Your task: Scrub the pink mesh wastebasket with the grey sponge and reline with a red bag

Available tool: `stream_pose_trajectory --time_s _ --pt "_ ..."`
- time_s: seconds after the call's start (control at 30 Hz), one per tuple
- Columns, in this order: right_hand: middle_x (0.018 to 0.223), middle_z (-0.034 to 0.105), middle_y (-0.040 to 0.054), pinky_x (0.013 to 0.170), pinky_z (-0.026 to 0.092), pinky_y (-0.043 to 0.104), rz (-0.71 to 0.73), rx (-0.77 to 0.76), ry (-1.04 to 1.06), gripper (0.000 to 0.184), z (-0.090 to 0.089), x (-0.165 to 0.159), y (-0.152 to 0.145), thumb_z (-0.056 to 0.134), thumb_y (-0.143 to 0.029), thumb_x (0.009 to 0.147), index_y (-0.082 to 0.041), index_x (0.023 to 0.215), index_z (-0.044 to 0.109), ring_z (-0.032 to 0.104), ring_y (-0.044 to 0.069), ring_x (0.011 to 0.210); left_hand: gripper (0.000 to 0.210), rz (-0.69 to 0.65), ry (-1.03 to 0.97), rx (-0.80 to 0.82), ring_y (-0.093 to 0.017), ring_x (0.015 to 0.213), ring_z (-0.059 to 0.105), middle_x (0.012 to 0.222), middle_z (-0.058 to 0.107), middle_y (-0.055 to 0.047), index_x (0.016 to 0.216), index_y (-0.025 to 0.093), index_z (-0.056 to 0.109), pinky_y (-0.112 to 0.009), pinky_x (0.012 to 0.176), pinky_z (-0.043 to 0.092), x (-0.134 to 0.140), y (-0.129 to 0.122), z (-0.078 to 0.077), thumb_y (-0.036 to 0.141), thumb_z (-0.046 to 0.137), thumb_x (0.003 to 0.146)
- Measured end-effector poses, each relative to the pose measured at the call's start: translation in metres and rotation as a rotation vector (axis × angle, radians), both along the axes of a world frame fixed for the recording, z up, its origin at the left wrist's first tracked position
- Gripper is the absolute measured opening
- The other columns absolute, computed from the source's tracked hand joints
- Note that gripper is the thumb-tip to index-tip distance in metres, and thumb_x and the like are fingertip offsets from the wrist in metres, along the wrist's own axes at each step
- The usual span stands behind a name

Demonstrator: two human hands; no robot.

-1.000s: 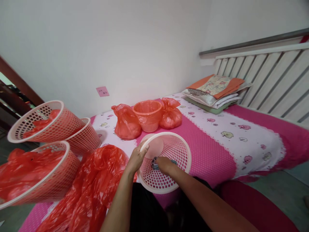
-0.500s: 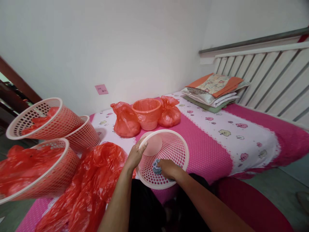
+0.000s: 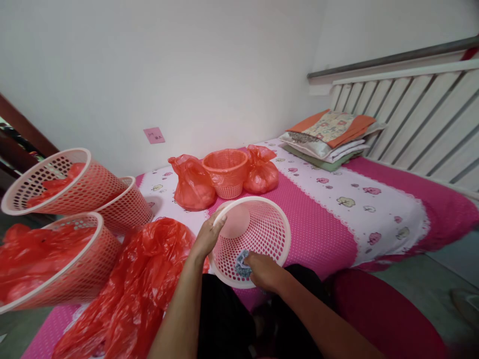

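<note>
A pale pink plastic mesh basket (image 3: 267,224) lies tilted before me, its open mouth turned toward me. My left hand (image 3: 210,232) grips its rim on the left side, thumb on the inner edge. Inside the mouth, near the lower rim, my right hand (image 3: 262,269) is closed on a bunched grey-blue cloth (image 3: 243,264), which rests against the basket's inner wall. The fingertips of my right hand are partly hidden by the cloth. Just left of my left forearm lies a crumpled heap of red plastic bags (image 3: 149,269).
At left stand several pink baskets (image 3: 107,174) with red bags in them. Against the wall sit a small basket lined with red plastic (image 3: 225,172) and two knotted red bags (image 3: 192,187). Folded cushions (image 3: 331,132) lie on the pink bed (image 3: 318,214) by a white railing (image 3: 415,114). A dark red stool (image 3: 385,314) is at right.
My right hand has moved the cloth slightly down toward the basket's lower rim. My left hand keeps its hold. The whole view has shifted a little.
</note>
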State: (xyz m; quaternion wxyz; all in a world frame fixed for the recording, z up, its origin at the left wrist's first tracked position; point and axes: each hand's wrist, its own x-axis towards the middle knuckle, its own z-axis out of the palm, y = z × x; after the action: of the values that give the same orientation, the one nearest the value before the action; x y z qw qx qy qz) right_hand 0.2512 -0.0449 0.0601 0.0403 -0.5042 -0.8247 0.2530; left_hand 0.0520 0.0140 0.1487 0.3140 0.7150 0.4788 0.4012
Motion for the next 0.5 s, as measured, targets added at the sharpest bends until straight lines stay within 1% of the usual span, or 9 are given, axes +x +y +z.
stream_pose_trajectory --time_s 0.1,0.23,0.33,0.5 --pt "0.116 0.074 0.0097 0.079 0.043 0.027 0.011 0.007 0.031 0.032 0.006 -0.005 -0.007 0.057 -0.007 0.078 -0.019 0.104 0.072 0.069 0.023 0.100 0.056 -0.001 -0.007 -0.006 -0.031 0.143 0.054 0.152 0.062 -0.005 0.146 0.025 0.062 -0.047 0.125 0.034 0.000 0.001 0.001 0.055 0.049 0.100" --pt "0.114 0.073 0.0094 0.079 0.043 0.027 0.032 0.039 0.075 0.032 0.014 -0.008 -0.017 0.054 -0.005 0.078 -0.019 0.102 0.070 0.069 0.023 0.099 0.061 -0.019 -0.031 -0.037 -0.032 0.144 0.053 0.154 0.060 -0.009 0.147 0.021 0.060 -0.049 0.126 0.032 -0.003 0.004 0.001 0.057 0.051 0.100" --pt "0.112 0.073 0.0095 0.079 0.044 0.027 0.053 0.058 0.099 0.032 0.014 -0.006 -0.025 0.054 -0.004 0.075 -0.018 0.100 0.069 0.069 0.023 0.098 0.065 -0.028 -0.045 -0.058 -0.033 0.142 0.055 0.154 0.059 -0.011 0.147 0.018 0.060 -0.050 0.125 0.034 -0.004 0.005 0.000 0.060 0.052 0.099" --pt "0.110 0.072 0.0093 0.084 0.045 0.029 0.082 0.075 0.222 0.036 0.009 0.005 -0.038 0.053 -0.003 0.074 -0.018 0.101 0.071 0.068 0.023 0.100 0.065 -0.036 -0.038 -0.070 -0.033 0.141 0.055 0.153 0.061 -0.010 0.147 0.019 0.061 -0.051 0.124 0.034 -0.006 0.005 0.001 0.061 0.052 0.098"
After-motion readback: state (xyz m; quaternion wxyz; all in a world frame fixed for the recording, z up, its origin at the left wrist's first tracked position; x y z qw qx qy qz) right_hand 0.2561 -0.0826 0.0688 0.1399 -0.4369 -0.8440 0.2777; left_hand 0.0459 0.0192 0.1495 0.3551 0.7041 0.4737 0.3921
